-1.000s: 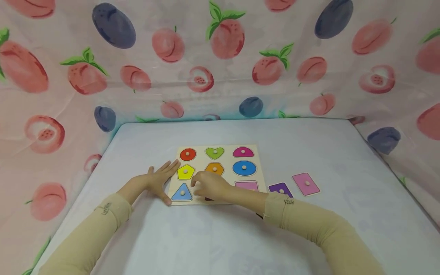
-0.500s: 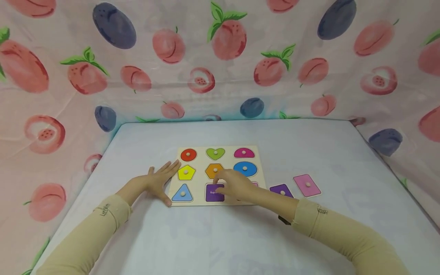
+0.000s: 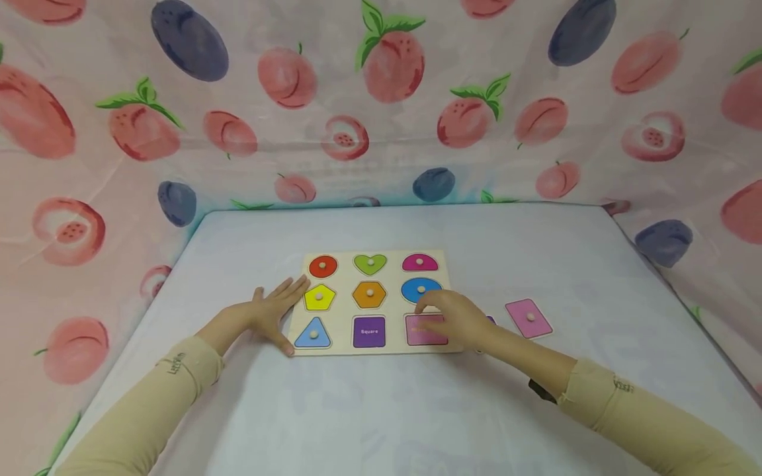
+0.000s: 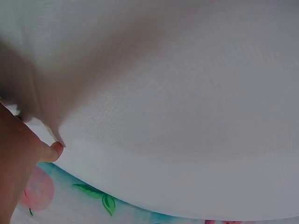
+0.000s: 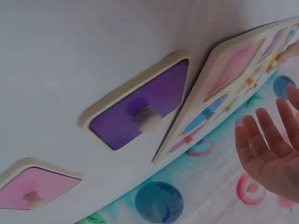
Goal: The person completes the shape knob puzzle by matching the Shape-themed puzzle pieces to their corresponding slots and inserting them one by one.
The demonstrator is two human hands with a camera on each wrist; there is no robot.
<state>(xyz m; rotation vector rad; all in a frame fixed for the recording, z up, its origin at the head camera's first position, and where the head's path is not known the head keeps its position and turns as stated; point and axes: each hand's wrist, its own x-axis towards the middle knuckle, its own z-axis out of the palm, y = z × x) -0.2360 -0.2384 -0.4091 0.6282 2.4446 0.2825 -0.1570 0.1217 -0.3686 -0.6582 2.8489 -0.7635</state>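
A wooden shape puzzle board point(image 3: 342, 330) lies on the white table. My left hand point(image 3: 275, 314) rests spread at its left edge, fingertips and thumb on the border. My right hand point(image 3: 458, 320) hovers over the board's right side with fingers loosely bent and holding nothing. Beneath its fingertips is the pink rectangle recess point(image 3: 417, 337); beside that is the purple recess point(image 3: 369, 332) marked "Square". A purple square piece point(image 5: 163, 95) with a knob lies just right of the board, mostly hidden by my right hand in the head view. Farther right sits the pink rectangle piece point(image 3: 529, 316).
Knobbed pieces fill the other recesses, among them a blue triangle point(image 3: 313, 334), an orange hexagon point(image 3: 362, 295) and a red circle point(image 3: 323, 272). Fruit-printed cloth point(image 3: 268, 139) hangs behind and beside the table. A dark wrist device point(image 3: 542, 391) sits under my right forearm.
My right hand has moved rightward across the board, from near the triangle to over the pink recess, uncovering the purple "Square" recess. My left hand has stayed at the edge.
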